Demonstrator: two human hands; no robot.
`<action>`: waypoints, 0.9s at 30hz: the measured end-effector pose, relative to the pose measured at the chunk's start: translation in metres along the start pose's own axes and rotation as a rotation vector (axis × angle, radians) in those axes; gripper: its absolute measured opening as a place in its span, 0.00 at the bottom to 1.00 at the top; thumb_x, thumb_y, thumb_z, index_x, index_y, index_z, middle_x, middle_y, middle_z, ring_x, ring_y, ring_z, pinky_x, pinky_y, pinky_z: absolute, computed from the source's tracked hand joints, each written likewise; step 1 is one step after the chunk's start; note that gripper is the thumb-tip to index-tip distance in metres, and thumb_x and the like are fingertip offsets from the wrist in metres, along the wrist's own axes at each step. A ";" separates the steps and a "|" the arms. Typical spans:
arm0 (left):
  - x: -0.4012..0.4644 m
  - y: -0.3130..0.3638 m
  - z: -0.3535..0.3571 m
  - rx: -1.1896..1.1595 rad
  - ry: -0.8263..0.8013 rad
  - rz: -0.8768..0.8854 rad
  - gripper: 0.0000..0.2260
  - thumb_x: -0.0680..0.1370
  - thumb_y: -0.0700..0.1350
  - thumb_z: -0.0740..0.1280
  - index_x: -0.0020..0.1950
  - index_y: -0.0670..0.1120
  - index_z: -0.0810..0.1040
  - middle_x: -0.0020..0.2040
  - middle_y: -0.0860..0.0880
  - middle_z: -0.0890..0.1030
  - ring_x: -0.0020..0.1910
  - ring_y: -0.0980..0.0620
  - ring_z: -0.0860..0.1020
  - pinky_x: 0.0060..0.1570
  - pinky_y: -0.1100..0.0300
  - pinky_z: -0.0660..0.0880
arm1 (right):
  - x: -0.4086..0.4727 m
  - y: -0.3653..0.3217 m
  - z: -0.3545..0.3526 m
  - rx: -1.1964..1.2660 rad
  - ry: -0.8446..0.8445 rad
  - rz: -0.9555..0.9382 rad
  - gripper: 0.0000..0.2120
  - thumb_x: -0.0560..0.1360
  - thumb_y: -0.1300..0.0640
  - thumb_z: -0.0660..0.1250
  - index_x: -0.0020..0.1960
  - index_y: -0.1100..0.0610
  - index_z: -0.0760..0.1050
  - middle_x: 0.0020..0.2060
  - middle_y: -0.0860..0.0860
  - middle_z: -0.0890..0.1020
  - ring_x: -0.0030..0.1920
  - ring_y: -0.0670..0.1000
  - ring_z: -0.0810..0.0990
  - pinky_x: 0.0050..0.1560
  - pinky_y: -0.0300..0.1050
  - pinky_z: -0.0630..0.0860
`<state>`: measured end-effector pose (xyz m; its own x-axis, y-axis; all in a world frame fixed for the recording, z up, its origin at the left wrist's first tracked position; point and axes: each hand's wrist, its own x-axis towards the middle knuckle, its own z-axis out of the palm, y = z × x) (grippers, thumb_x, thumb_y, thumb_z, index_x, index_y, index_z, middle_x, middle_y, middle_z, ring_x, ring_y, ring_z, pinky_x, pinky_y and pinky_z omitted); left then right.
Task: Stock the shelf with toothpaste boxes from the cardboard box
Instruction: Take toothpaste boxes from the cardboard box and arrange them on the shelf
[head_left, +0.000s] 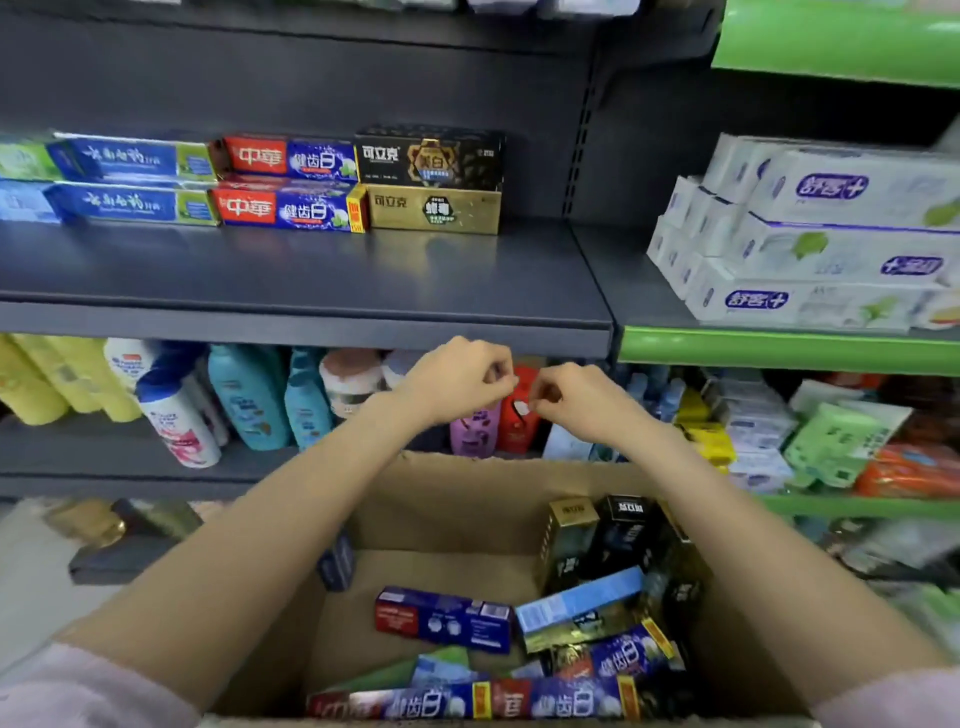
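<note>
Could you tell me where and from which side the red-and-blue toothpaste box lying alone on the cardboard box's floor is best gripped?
Probably from above, with the grip across the middle of the red-and-blue toothpaste box. It lies flat in the cardboard box, its long sides seemingly free; other cartons crowd its right end.

Dark grey shelf (291, 270) across mid frame; blue-and-green, red-and-blue, black and gold toothpaste boxes (291, 182) upper left. White boxes with purple logos (810, 234) at right on green-edged shelf (779, 348). Plain brown cardboard box (457, 509) at bottom.
</note>
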<state>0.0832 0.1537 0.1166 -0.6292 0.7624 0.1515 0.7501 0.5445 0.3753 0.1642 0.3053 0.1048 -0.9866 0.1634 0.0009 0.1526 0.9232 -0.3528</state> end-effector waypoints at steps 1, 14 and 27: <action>-0.002 0.001 0.013 0.021 -0.039 -0.006 0.08 0.78 0.49 0.63 0.46 0.47 0.79 0.39 0.51 0.82 0.42 0.50 0.80 0.43 0.57 0.75 | -0.004 0.010 0.011 -0.019 -0.035 0.030 0.08 0.76 0.54 0.64 0.52 0.55 0.78 0.49 0.54 0.81 0.50 0.54 0.79 0.44 0.46 0.72; 0.011 0.029 0.170 0.116 -0.557 -0.029 0.19 0.77 0.51 0.66 0.64 0.42 0.74 0.62 0.42 0.77 0.59 0.43 0.76 0.57 0.53 0.73 | -0.054 0.122 0.118 -0.276 -0.293 0.325 0.22 0.75 0.62 0.65 0.67 0.60 0.64 0.64 0.58 0.66 0.64 0.59 0.67 0.60 0.53 0.70; -0.004 0.033 0.202 0.109 -0.418 -0.192 0.23 0.76 0.52 0.67 0.65 0.41 0.67 0.63 0.41 0.73 0.60 0.41 0.75 0.53 0.49 0.73 | -0.061 0.127 0.116 -0.300 -0.255 0.276 0.24 0.72 0.52 0.70 0.65 0.55 0.69 0.61 0.57 0.71 0.62 0.58 0.69 0.59 0.51 0.70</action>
<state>0.1516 0.2387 -0.0563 -0.6390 0.7079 -0.3011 0.6597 0.7056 0.2588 0.2369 0.3720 -0.0483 -0.8840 0.3607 -0.2973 0.3840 0.9231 -0.0217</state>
